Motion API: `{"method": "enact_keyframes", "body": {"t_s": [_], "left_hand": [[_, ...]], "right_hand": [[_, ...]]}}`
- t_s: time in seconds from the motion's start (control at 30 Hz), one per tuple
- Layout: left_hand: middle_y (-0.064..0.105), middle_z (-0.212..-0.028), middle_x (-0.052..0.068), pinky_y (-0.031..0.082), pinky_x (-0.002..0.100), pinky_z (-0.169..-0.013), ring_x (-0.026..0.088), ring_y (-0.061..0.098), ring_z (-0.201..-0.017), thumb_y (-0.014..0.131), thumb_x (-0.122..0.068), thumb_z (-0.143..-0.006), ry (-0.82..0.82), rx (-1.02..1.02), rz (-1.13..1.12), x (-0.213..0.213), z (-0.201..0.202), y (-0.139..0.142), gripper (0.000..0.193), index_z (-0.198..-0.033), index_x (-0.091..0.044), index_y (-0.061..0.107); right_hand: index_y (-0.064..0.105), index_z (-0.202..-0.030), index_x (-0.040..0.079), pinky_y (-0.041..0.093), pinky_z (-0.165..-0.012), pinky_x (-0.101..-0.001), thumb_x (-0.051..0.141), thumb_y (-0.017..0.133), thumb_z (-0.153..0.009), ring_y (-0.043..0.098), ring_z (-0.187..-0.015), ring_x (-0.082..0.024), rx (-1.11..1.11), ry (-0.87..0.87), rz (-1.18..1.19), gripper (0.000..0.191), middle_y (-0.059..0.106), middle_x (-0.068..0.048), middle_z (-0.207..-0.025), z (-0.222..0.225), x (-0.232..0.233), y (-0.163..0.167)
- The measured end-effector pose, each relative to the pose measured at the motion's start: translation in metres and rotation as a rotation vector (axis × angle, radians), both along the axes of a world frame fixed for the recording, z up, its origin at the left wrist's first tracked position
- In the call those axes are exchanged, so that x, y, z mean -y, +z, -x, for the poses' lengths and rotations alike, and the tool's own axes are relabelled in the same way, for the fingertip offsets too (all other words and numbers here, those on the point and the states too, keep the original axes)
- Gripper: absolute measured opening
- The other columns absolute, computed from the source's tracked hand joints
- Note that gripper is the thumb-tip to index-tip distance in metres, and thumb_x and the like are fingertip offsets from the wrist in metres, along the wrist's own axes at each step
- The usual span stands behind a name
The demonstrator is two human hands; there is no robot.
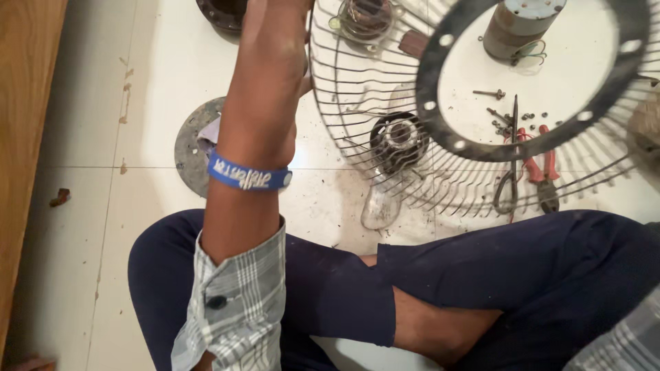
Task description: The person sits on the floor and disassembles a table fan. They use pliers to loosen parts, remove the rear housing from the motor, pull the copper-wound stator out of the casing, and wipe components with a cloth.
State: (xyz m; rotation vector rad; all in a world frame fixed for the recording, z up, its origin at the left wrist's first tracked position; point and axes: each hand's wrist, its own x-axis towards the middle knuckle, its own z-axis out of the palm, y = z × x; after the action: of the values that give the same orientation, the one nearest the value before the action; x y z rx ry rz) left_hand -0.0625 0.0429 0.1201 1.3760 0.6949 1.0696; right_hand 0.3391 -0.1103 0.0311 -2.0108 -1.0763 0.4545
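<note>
Wire fan guard was held raised over the tiled floor, filling 12 to 3 o'clock. Left hand met its rim; fingers lay out of frame, so spread could not be told. Right hand unseen. Guard judged light, springy, bendable; best gripped at rim or black centre ring. Pliers lay beneath.

One fan guard, one pliers
</note>
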Motion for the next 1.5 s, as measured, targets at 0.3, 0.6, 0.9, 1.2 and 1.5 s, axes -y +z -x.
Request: {"method": "enact_keyframes", "body": {"t_s": [0.3, 0.6, 0.9, 1.2, 1.5], "left_hand": [[0.044, -0.151, 0.012, 0.032, 0.050, -0.126, 0.024, 0.044, -0.143, 0.057, -0.039, -0.121, -0.212, 0.318, -0.188, 0.023, -0.017, -0.019, 0.047, -0.151, -0.007, 0.040], [0.046, -0.157, -0.008, 0.024, 0.037, -0.131, 0.007, 0.038, -0.148, 0.063, -0.036, -0.111, -0.492, 0.814, -0.187, 0.012, -0.030, -0.037, 0.049, -0.154, -0.020, 0.044], [0.054, -0.131, 0.008, 0.040, 0.032, -0.112, 0.017, 0.050, -0.124, 0.069, 0.004, -0.116, -0.128, 0.726, -0.069, 0.010, -0.050, -0.032, 0.025, -0.133, 0.002, 0.050], [0.060, -0.131, 0.008, 0.048, 0.027, -0.106, 0.015, 0.059, -0.117, 0.063, 0.009, -0.101, 0.005, 0.872, 0.128, -0.013, -0.032, -0.034, 0.046, -0.139, -0.009, 0.045], [0.070, -0.114, 0.017, 0.064, 0.039, -0.092, 0.028, 0.073, -0.104, 0.048, 0.010, -0.087, -0.133, 0.786, 0.386, -0.039, 0.016, -0.029, 0.037, -0.121, 0.004, 0.061]], "right_hand": [[0.054, -0.136, -0.004, 0.055, -0.088, -0.0431, 0.041, 0.051, -0.112, 0.060, -0.109, -0.028, 0.071, -0.030, -0.036, 0.051, 0.058, -0.019, -0.126, -0.016, 0.004, -0.004], [0.049, -0.142, -0.002, 0.053, -0.093, -0.0457, 0.036, 0.050, -0.114, 0.056, -0.119, -0.032, 0.110, -0.044, -0.064, 0.048, 0.053, -0.021, -0.136, -0.027, 0.011, 0.001], [0.043, -0.148, -0.001, 0.051, -0.099, -0.0483, 0.032, 0.048, -0.116, 0.052, -0.130, -0.035, 0.151, -0.042, -0.100, 0.046, 0.049, -0.022, -0.146, -0.018, 0.006, -0.007], [0.038, -0.154, -0.001, 0.048, -0.105, -0.0526, 0.027, 0.045, -0.119, 0.043, -0.145, -0.039, 0.334, 0.247, -0.349, 0.046, 0.042, -0.026, -0.156, 0.000, 0.005, 0.001], [0.049, -0.147, 0.013, 0.038, -0.126, -0.0452, 0.013, 0.049, -0.110, 0.041, -0.150, -0.016, -0.676, 0.459, -0.741, 0.037, 0.046, -0.001, -0.150, 0.073, 0.006, 0.040]]}}
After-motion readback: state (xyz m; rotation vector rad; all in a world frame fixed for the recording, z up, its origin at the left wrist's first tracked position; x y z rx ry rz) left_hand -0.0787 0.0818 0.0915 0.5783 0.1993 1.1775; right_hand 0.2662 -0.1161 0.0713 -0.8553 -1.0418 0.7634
